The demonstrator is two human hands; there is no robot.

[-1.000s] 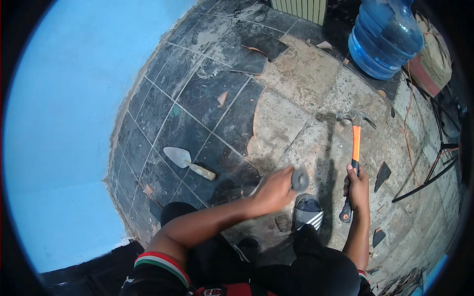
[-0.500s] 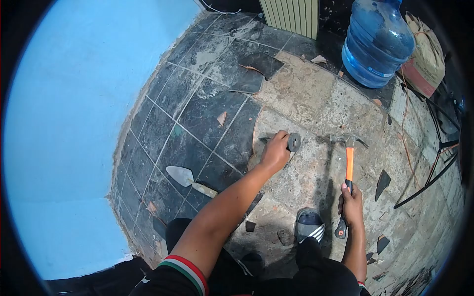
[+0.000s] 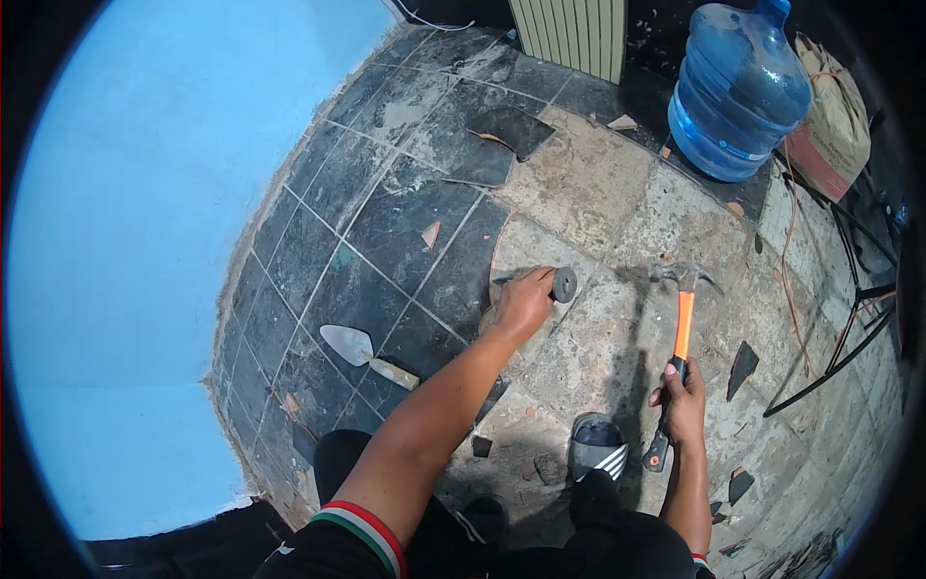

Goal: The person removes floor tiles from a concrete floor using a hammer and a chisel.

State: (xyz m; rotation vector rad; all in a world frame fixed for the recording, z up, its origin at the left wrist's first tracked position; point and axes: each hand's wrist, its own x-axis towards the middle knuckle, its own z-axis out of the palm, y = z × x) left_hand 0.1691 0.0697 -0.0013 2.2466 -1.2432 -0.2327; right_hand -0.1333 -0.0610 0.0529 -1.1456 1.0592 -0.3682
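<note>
My left hand grips a chisel with a round dark head, its tip set against the broken edge of the dark floor tiles where they meet bare mortar. My right hand holds a claw hammer by its orange and black handle, head raised a little to the right of the chisel. My foot in a striped sandal rests on the bare mortar below the hands.
A trowel lies on the tiles to the left. A blue wall bounds the left side. A large blue water bottle, a brown sack and a radiator stand at the back. Tile shards litter the right.
My left hand reached forward from near my knee and set the chisel at the tile edge. The hammer stayed raised in my right hand, shifting only slightly.
</note>
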